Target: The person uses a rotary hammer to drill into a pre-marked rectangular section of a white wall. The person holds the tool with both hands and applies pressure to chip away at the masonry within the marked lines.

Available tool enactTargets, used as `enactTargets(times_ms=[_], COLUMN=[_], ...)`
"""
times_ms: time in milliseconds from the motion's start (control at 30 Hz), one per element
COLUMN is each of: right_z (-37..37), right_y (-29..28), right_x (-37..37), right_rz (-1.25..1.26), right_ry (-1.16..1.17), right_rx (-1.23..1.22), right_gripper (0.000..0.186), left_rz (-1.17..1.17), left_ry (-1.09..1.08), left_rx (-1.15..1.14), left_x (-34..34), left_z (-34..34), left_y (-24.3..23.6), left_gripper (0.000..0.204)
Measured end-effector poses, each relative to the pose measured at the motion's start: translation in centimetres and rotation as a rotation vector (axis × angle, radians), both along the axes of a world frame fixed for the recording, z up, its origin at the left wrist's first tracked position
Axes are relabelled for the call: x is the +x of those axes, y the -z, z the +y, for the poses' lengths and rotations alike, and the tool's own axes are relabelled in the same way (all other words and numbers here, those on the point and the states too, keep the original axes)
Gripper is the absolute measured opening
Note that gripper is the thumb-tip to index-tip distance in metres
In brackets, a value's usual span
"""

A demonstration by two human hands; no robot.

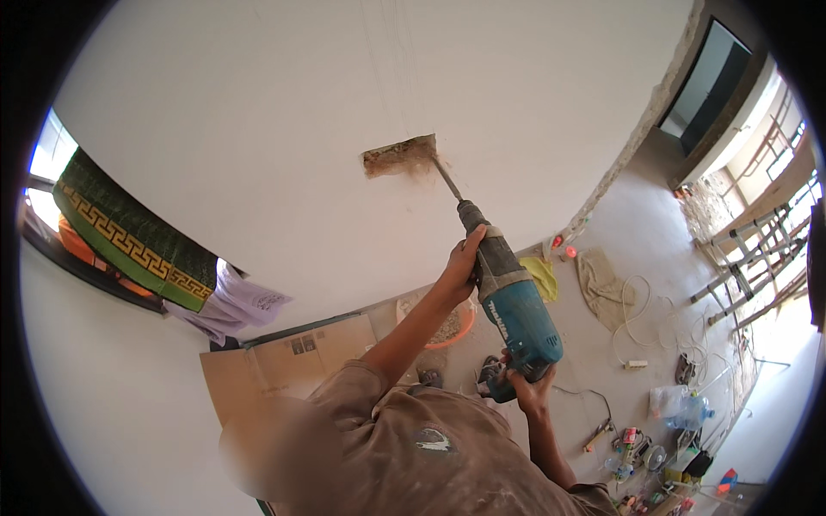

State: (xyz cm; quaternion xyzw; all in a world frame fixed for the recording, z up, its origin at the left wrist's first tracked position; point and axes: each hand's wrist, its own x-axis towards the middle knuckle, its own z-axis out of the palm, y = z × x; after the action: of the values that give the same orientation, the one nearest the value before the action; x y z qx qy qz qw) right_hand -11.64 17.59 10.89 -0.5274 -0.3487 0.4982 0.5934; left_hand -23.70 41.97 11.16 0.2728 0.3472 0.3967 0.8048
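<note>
A teal and black rotary hammer drill (519, 311) is held slantwise in both hands, its long steel bit (447, 179) reaching up to the wall. The bit's tip meets the right end of a rough rectangular hole (400, 157) that exposes brown masonry in the white wall (258, 129). My left hand (465, 262) wraps round the tool's dark front part, behind the chuck. At the rear handle, my right hand (532, 391) is closed; some of its fingers are hidden behind the grip.
Below the wall lie an orange-rimmed tub of rubble (469, 327), flattened cardboard (318, 348), a yellow cloth (540, 277) and a sack (601, 288). A white cable (621, 331) crosses the floor. Bottles and tools clutter the lower right, near a ladder (748, 258). A patterned cloth (138, 236) hangs left.
</note>
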Motion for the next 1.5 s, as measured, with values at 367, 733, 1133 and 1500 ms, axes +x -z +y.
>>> enactTargets(times_ms=[367,733,1133,1500], right_z=[-0.3,-2.0,1.8,0.0], right_y=[0.6,-2.3,-1.1,7.2], right_x=[-5.8,-9.7,-9.1,-6.9], right_rz=[-0.029,-0.245,-0.233,0.045], right_ry=[-0.061,-0.004,0.151,0.042], right_rx=[0.175,0.335,0.281,-0.042], right_gripper=[0.090,0.097,0.088,0.055], left_rz=[-0.155,-0.209,-0.131,0.081], left_ry=[-0.038,0.136,0.161,0.095], left_rx=[-0.052,0.103,0.068,0.087], left_x=[-6.8,-6.9,-5.9,-4.2], left_z=[-1.9,-2.7,1.0,0.9], left_y=[-1.3,-4.5,-1.3,1.7], left_gripper=[0.055,0.053,0.055,0.048])
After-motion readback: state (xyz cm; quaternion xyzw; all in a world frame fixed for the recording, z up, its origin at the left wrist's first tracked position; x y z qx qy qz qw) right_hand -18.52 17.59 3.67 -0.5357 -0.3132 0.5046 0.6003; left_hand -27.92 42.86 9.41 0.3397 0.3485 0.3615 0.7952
